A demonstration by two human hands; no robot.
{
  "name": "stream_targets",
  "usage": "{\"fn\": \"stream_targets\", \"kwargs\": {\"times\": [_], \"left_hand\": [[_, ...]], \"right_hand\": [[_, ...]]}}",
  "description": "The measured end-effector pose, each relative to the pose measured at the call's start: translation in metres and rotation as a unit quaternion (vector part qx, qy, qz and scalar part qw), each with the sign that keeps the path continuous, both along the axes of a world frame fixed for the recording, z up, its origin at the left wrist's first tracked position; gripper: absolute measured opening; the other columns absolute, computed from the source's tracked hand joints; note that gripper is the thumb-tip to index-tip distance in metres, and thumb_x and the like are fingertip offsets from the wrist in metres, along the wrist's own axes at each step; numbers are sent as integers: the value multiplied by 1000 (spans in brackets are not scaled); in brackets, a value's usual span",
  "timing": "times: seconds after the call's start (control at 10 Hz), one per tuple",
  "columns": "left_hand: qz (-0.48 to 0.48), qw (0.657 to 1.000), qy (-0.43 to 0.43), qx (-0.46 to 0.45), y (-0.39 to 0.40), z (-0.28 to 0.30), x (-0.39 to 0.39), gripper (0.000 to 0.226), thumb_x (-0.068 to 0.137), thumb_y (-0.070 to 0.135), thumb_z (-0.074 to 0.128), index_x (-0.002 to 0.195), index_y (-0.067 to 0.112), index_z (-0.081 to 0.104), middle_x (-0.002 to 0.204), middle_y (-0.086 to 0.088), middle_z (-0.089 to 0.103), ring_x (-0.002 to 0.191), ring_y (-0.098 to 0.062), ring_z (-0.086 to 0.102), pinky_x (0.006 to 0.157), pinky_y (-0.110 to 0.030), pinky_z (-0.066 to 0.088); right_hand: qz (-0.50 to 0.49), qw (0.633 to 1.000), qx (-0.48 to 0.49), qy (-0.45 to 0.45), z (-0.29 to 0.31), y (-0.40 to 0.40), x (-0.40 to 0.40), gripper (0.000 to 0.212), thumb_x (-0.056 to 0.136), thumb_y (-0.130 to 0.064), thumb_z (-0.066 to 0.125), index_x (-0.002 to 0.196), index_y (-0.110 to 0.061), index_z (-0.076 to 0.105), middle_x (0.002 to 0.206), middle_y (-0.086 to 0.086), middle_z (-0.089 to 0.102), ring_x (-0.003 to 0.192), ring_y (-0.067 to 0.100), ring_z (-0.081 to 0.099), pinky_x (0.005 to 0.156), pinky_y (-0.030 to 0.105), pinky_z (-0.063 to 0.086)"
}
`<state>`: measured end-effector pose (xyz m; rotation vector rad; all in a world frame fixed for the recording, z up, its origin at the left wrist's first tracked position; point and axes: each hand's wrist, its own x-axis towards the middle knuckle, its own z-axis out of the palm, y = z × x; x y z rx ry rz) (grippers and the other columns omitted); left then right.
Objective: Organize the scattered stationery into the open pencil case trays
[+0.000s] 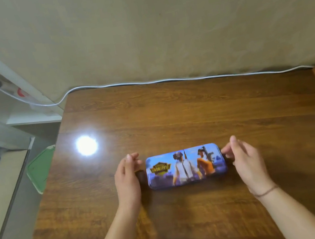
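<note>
1. Here, the left hand (127, 183) sits just beside the left end of the pencil case (185, 165), fingers loosely curled toward it and holding nothing; motion blur hides whether the fingertips touch the case.
2. The right hand (245, 162) mirrors it at the right end, fingers relaxed and slightly bent, gripping nothing; contact with the case cannot be told either.
3. A thin bracelet (265, 192) circles the right wrist.
4. The pencil case lies closed and flat in the lower centre of the frame, between the two hands, its blue lid printed with game figures.
5. It rests on a dark wooden table (193, 113), which carries a bright light reflection (86, 145) at centre left.
6. A white cable (166, 80) runs along the table's far edge against the beige wall (157, 25).
7. A green board (40, 170) leans beside the table's left edge.
</note>
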<state>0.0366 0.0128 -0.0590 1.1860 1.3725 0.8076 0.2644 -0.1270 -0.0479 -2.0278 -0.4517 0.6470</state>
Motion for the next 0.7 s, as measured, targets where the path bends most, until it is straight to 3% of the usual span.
{"fn": "stream_targets", "kwargs": {"times": [0.1,0.2,0.3,0.4,0.5,0.6,0.7], "left_hand": [[-130,944,222,207,-20,-9,2,46,88,52,43,115,21,63,119,4,62,117,-21,54,98,-32,37],[-261,835,372,310,-39,-16,19,54,93,56,39,137,26,49,147,2,45,136,-24,37,111,-45,25],[-336,777,440,300,-48,-31,27,66,93,68,28,145,29,42,154,-1,39,142,-30,32,111,-56,24],[-358,744,477,302,-45,-42,30,70,91,72,26,144,30,42,152,-3,42,141,-35,33,109,-59,27],[-367,729,503,285,-40,-42,34,71,89,73,26,144,30,41,151,-4,42,142,-36,31,108,-62,19],[-380,729,503,268,-38,-36,35,73,89,75,23,143,28,41,152,-4,41,143,-34,29,108,-63,16],[-353,800,433,221,-38,-18,30,83,85,81,16,150,31,25,163,4,11,149,-26,3,115,-56,4]], "right_hand": [[58,979,-63,-185,-13,-6,-12,21,94,-41,47,89,-26,61,96,-2,64,98,26,59,83,34,42],[187,927,-117,-305,-27,2,-30,50,92,-49,36,129,-18,51,133,5,50,123,28,45,103,39,35],[247,891,-178,-337,-40,3,-42,57,92,-52,32,140,-22,43,149,7,38,134,33,35,106,49,33],[257,859,-248,-366,-43,6,-45,58,92,-50,30,143,-25,41,151,9,36,138,37,29,107,55,27],[294,840,-303,-340,-34,19,-43,62,91,-51,22,147,-27,32,154,10,30,143,40,19,110,60,18],[331,836,-324,-294,-27,18,-33,77,80,-63,-1,151,-33,-1,161,0,-8,145,31,-16,115,55,-3],[218,923,-235,-212,-1,7,-31,82,77,-74,2,149,-36,-6,161,-2,-13,145,23,-19,118,52,3]]}}
